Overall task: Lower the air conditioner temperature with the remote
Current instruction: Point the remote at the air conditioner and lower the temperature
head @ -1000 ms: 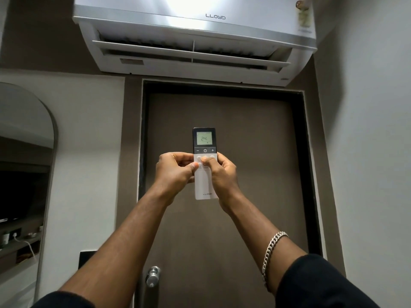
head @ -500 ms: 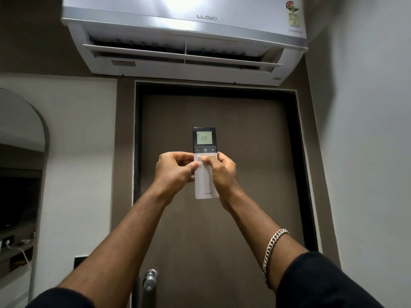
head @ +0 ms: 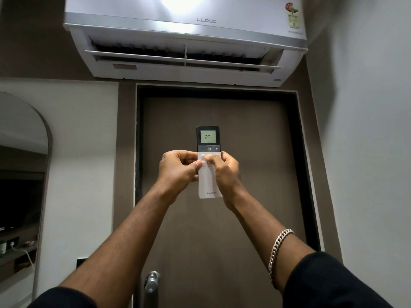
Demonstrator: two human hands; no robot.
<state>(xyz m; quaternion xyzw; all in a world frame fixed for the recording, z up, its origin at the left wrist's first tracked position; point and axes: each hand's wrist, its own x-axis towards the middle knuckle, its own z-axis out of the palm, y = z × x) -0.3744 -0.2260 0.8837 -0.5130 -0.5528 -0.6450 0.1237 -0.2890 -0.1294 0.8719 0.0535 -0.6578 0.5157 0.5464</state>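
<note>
A white remote (head: 208,184) with a dark top stands upright at the centre, raised toward the white wall-mounted air conditioner (head: 184,38) above the door. Its lit screen reads 23. My left hand (head: 178,172) grips its left edge, thumb resting on the white button area. My right hand (head: 224,172) grips the right edge, thumb on the buttons just under the dark strip with minus, power and plus. The air conditioner's flap is open.
A brown door (head: 222,230) with a dark frame and a metal knob (head: 152,281) is straight ahead. An arched mirror (head: 22,174) hangs on the left wall. A plain white wall (head: 367,152) closes the right side.
The remote's screen dropped from 24 to 23. Both hands stay on the remote, and the view has shifted slightly so the air conditioner sits a little differently in frame.
</note>
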